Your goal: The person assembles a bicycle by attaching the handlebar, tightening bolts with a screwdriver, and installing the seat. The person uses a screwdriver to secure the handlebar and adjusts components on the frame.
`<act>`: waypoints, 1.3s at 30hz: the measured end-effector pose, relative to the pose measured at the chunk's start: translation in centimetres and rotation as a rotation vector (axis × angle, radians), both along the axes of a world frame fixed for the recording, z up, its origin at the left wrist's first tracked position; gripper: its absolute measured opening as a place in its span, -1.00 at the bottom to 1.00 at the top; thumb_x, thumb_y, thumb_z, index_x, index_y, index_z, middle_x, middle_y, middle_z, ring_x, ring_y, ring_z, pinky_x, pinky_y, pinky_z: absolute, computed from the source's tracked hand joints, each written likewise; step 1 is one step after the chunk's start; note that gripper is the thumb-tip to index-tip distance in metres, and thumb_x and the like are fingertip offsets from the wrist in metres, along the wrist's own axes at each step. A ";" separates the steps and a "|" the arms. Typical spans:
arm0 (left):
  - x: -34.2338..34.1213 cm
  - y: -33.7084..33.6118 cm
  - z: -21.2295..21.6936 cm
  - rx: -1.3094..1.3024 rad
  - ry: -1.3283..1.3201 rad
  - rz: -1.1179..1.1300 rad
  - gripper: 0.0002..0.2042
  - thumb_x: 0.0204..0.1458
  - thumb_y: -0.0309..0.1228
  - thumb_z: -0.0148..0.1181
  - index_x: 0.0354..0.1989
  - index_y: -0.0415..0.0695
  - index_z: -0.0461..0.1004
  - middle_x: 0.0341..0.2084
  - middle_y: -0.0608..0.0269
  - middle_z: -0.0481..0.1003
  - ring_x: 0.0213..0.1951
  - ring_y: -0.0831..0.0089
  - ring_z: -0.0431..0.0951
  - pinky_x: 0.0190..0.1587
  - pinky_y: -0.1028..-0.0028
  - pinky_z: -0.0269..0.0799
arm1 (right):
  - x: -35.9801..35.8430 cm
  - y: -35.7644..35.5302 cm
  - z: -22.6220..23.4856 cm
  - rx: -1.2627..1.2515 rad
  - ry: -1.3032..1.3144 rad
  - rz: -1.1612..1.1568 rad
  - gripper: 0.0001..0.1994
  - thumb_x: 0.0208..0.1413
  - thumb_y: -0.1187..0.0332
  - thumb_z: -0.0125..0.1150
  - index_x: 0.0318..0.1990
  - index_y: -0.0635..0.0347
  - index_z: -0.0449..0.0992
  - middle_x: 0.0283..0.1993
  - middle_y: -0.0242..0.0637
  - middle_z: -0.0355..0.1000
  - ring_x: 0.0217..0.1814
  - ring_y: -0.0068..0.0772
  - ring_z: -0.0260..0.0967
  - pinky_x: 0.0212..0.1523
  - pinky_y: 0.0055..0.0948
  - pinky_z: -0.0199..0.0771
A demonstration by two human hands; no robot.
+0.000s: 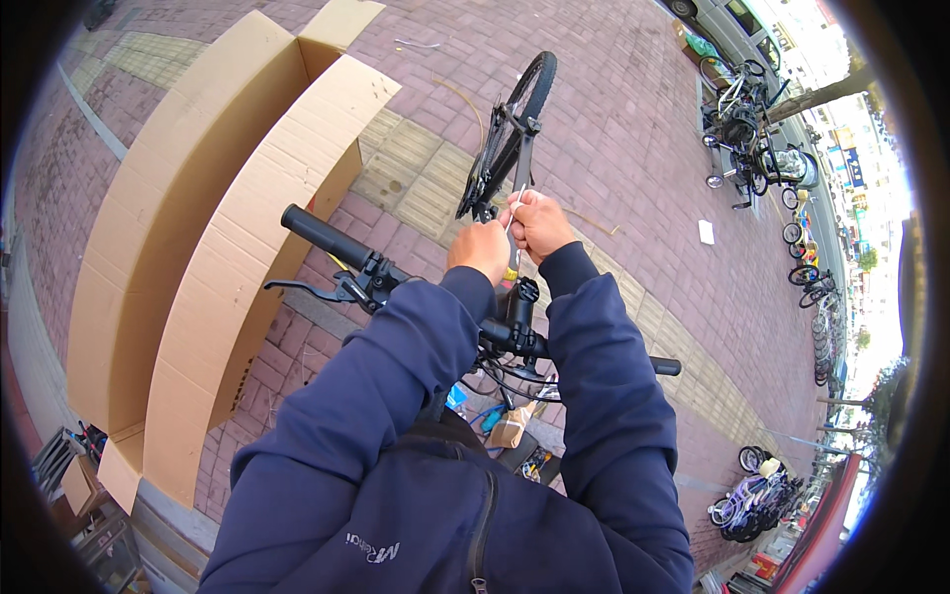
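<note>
A dark bicycle stands in front of me, its handlebar (322, 230) across my arms and its knobby-tyred wheel (539, 84) at the far end. Over the frame's top tube, my left hand (480, 250) is closed with its fingers curled under. Beside it, nearly touching, my right hand (541, 226) pinches a thin pale strip (521, 195) that sticks up between thumb and fingers. The left hand's fingertips are hidden, so what they hold cannot be made out. Below both hands is the black stem (522, 297).
A long open cardboard box (223, 247) stands on the left, close to the left grip. Brick paving (633, 188) surrounds the bicycle. Tools and small parts (534, 463) lie under the handlebar. Parked bicycles (747, 129) line the right side, with more bicycles (757, 495) at lower right.
</note>
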State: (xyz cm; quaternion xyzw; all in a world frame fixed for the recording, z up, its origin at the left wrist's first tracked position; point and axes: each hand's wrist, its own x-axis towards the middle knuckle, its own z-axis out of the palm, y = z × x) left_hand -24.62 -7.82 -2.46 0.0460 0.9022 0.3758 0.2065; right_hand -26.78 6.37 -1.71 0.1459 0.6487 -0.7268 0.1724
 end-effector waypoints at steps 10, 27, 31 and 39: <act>0.0 0.8 -0.8 0.215 -0.100 0.250 -0.71 0.04 -0.38 -0.03 -0.48 -0.25 0.63 -0.41 -0.04 0.63 -0.23 -0.01 0.62 -0.06 0.12 0.46 | 1.7 -1.1 2.5 0.169 0.174 -0.004 -0.90 0.28 0.47 -0.04 -0.12 0.23 0.38 -0.37 -0.33 0.49 -0.57 -0.64 0.29 -0.56 -0.56 0.32; 8.2 -2.4 7.3 -0.273 0.322 -0.513 -0.62 0.17 -0.20 -0.01 -0.55 -0.10 0.65 -0.58 0.07 0.62 -0.47 0.11 0.67 -0.37 0.10 0.54 | 0.1 -0.7 1.8 0.203 0.150 0.060 -0.88 0.34 0.37 0.02 -0.23 0.17 0.45 -0.43 -0.39 0.51 -0.62 -0.70 0.33 -0.63 -0.68 0.28; 8.5 -2.4 7.4 -0.309 0.378 -0.499 -0.60 0.17 -0.19 -0.03 -0.57 -0.10 0.65 -0.57 0.08 0.62 -0.46 0.11 0.67 -0.38 0.11 0.55 | 0.7 -1.2 2.0 0.320 0.235 0.042 -0.83 0.33 0.34 0.02 -0.32 0.15 0.43 -0.46 -0.40 0.50 -0.61 -0.70 0.31 -0.59 -0.61 0.31; 8.7 -2.0 6.3 -0.297 0.373 -0.397 -0.53 0.16 -0.08 -0.01 -0.61 -0.14 0.64 -0.60 -0.02 0.59 -0.49 0.03 0.65 -0.37 0.12 0.55 | 2.3 -2.4 2.7 0.411 0.311 -0.034 -0.85 0.27 0.37 0.05 -0.30 0.27 0.42 -0.48 -0.30 0.52 -0.58 -0.58 0.34 -0.49 -0.47 0.37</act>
